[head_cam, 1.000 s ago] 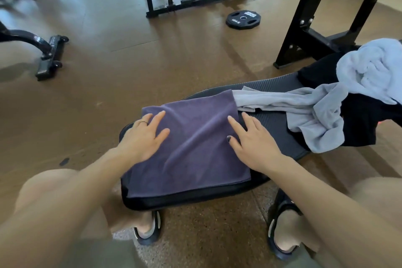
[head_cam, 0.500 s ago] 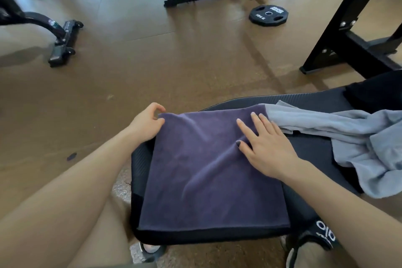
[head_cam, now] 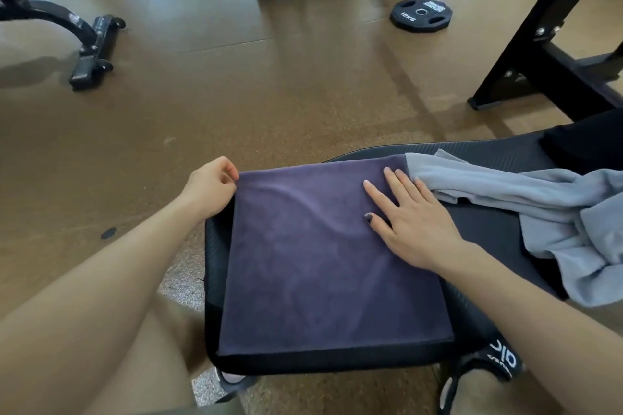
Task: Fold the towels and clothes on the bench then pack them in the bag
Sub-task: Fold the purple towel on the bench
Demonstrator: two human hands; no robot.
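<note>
A dark purple towel (head_cam: 317,263) lies flat and folded on the near end of the black padded bench (head_cam: 499,229). My left hand (head_cam: 210,187) pinches the towel's far left corner. Flat on the towel's far right part rests my right hand (head_cam: 411,222), fingers spread. A crumpled grey garment (head_cam: 546,212) lies on the bench to the right, its sleeve end touching the towel's far right corner. Behind it a black garment (head_cam: 586,141) shows at the frame's right edge. No bag is in view.
Brown gym floor surrounds the bench. A black weight plate (head_cam: 420,14) lies on the floor at the far right. Black rack frames (head_cam: 526,54) stand to the right and at the back, another machine's foot (head_cam: 91,54) at the far left. My knees and sandalled feet flank the bench.
My left hand slid off the towel's top to its far left corner and closed on it. My right hand stayed flat on the towel. The view shifted closer and leftward.
</note>
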